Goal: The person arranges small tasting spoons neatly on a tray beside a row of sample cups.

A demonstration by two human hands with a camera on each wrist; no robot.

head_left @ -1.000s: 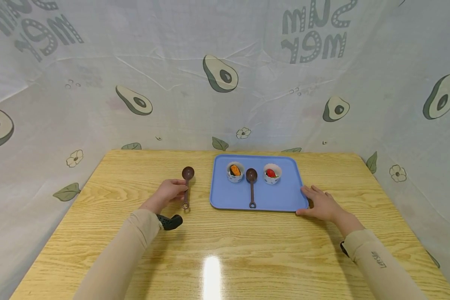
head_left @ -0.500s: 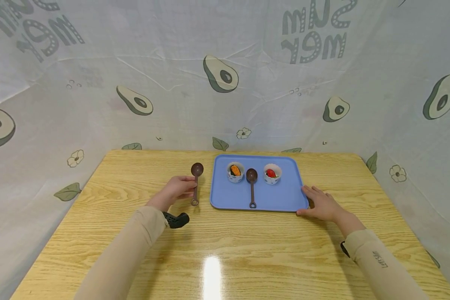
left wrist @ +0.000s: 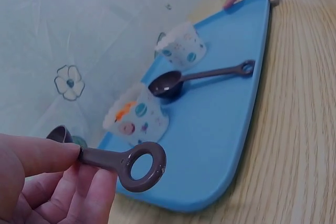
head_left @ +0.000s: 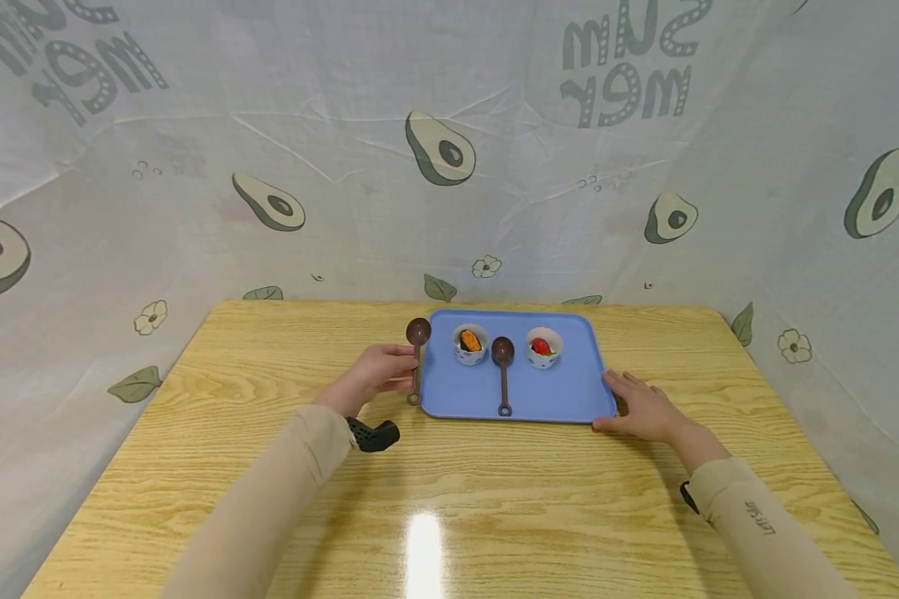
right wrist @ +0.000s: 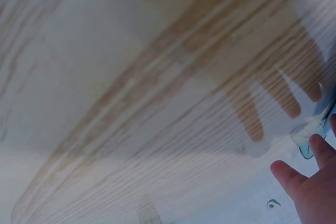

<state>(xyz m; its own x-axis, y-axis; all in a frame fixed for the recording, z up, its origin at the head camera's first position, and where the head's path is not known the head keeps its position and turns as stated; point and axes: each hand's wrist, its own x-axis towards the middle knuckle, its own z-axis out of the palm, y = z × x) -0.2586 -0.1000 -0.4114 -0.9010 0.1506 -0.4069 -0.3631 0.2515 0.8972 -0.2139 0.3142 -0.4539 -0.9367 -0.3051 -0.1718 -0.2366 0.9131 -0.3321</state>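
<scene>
My left hand [head_left: 380, 370] pinches the handle of a dark brown spoon [head_left: 419, 332], which is raised at the left edge of a blue tray [head_left: 449, 391]. In the left wrist view, thumb and fingers grip that spoon's handle [left wrist: 105, 158], its ring end pointing toward the tray. A second brown spoon [head_left: 503, 350] lies on the tray between two patterned paper cups. The left cup [head_left: 469, 356] holds an orange-topped sushi piece [head_left: 469, 339]; the right cup [head_left: 543, 359] holds a red-topped piece [head_left: 541, 346]. My right hand [head_left: 644, 412] rests at the tray's right edge, fingers spread.
The tray lies on a wood-grain table [head_left: 449, 474] near its back edge. A pale cloth [head_left: 345, 233] printed with avocados hangs behind and at the sides. The right wrist view shows mostly tabletop [right wrist: 131, 103] and the right fingers.
My left hand has carried the brown spoon to the right and slightly away, from the bare table to the tray's left edge. My right hand and the tray stay put.
</scene>
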